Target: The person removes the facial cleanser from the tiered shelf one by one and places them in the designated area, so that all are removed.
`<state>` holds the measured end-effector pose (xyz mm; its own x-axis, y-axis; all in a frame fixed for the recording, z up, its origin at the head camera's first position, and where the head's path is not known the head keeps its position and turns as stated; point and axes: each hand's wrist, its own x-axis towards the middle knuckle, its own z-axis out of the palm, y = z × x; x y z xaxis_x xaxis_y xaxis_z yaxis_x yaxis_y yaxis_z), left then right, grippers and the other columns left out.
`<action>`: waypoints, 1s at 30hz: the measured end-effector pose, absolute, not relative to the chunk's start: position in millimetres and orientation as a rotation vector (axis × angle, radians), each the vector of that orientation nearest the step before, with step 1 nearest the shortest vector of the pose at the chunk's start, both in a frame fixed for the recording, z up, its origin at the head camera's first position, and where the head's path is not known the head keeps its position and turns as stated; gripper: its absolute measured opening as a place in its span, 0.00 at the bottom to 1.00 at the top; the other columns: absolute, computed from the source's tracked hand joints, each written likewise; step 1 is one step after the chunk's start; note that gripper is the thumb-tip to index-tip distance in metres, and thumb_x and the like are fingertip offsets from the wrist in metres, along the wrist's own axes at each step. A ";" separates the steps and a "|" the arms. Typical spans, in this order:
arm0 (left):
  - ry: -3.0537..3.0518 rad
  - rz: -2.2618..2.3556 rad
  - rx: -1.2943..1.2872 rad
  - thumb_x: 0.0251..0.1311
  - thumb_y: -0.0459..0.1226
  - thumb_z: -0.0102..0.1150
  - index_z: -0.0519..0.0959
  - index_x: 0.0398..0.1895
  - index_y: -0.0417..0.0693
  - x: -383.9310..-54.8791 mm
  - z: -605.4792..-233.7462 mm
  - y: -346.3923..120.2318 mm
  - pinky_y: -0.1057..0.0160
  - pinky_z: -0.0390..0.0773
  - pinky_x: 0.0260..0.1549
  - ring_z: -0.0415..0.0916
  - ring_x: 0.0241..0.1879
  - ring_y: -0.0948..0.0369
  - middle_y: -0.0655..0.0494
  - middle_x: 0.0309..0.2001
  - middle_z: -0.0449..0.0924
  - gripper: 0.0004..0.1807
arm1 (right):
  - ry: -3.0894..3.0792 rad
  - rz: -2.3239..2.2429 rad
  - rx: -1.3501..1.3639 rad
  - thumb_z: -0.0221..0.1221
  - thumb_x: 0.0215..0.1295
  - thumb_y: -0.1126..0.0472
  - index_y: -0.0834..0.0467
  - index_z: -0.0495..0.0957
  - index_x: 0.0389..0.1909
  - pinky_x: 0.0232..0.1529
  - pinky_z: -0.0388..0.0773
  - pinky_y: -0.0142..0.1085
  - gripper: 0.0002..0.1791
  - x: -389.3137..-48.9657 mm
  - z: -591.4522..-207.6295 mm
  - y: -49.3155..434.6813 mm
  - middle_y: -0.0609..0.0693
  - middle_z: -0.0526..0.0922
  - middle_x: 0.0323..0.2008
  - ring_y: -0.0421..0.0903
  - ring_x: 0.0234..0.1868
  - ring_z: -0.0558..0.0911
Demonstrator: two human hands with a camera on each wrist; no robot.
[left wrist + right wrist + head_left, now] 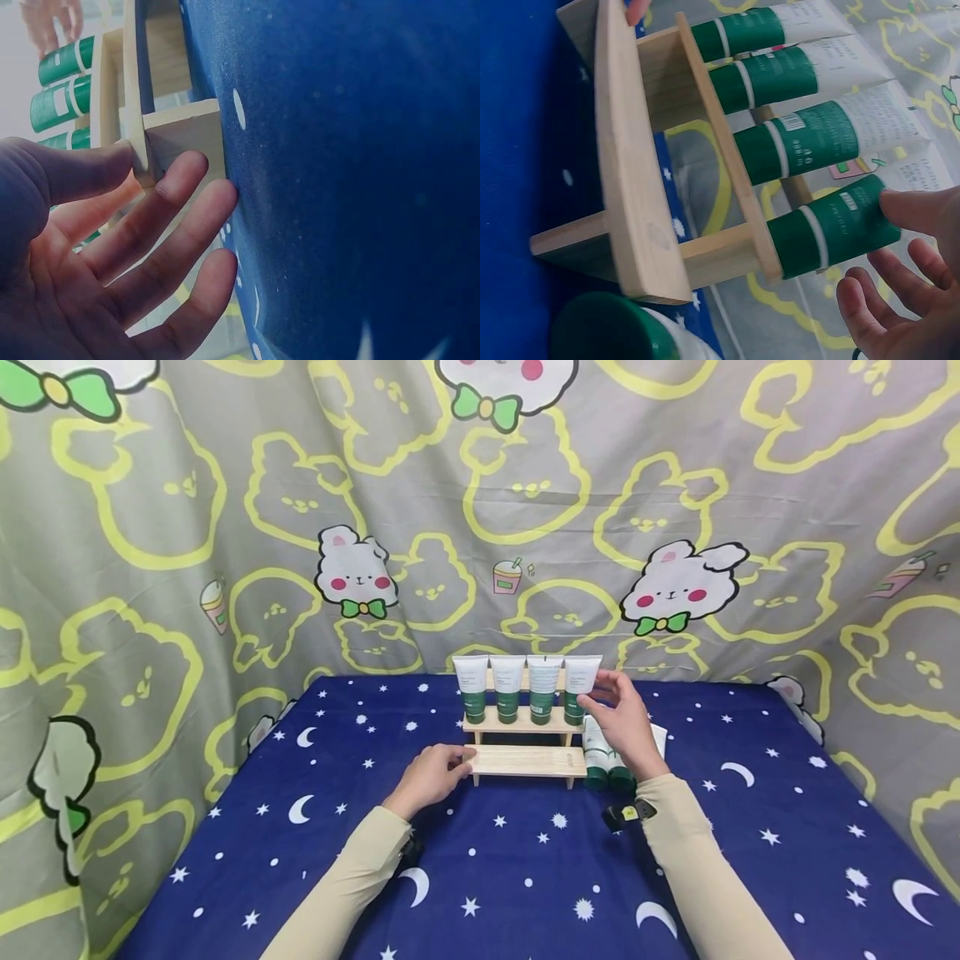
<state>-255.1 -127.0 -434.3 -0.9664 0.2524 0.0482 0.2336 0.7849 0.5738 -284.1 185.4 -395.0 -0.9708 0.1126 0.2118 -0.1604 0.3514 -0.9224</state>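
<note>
Several white-and-green squeeze tubes [507, 689] stand caps down in a row on the middle step of a wooden tiered stand [525, 761]. At the right end of that row, my right hand [624, 720] holds the last tube [832, 225] by its side, thumb on the front and fingertips at the edge. My left hand [431, 777] grips the left end of the stand's lowest step, the thumb on the board [139, 142] and the index finger against its end. That lowest step carries no tubes.
More tubes [597, 768] lie beside the stand on the right, green caps toward me, partly hidden by my right hand. A dark blue cloth [525, 893] with moons and stars covers the table. Behind it hangs a grey patterned curtain [420, 485].
</note>
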 end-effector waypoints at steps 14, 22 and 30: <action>2.933 0.943 0.393 0.69 0.38 0.63 0.85 0.58 0.53 -253.8 -434.0 -126.8 0.61 0.73 0.29 0.78 0.30 0.65 0.58 0.37 0.89 0.16 | -2.422 1.666 0.028 0.64 0.71 0.57 0.59 0.65 0.69 0.64 0.70 0.55 0.30 -284.8 -399.0 183.8 0.60 0.75 0.66 0.58 0.67 0.74; 2.928 0.956 0.404 0.69 0.37 0.63 0.85 0.58 0.52 -253.6 -435.1 -127.3 0.62 0.72 0.26 0.76 0.25 0.64 0.58 0.36 0.88 0.16 | -2.435 1.645 0.037 0.65 0.70 0.54 0.59 0.65 0.67 0.65 0.70 0.57 0.30 -282.8 -397.7 187.2 0.60 0.76 0.64 0.60 0.67 0.75; 2.936 0.948 0.408 0.69 0.38 0.63 0.85 0.58 0.53 -253.8 -434.1 -126.8 0.62 0.72 0.26 0.77 0.28 0.64 0.57 0.36 0.88 0.16 | -2.390 1.623 0.051 0.66 0.70 0.53 0.61 0.65 0.62 0.60 0.70 0.55 0.29 -280.8 -392.0 195.0 0.61 0.76 0.64 0.61 0.66 0.76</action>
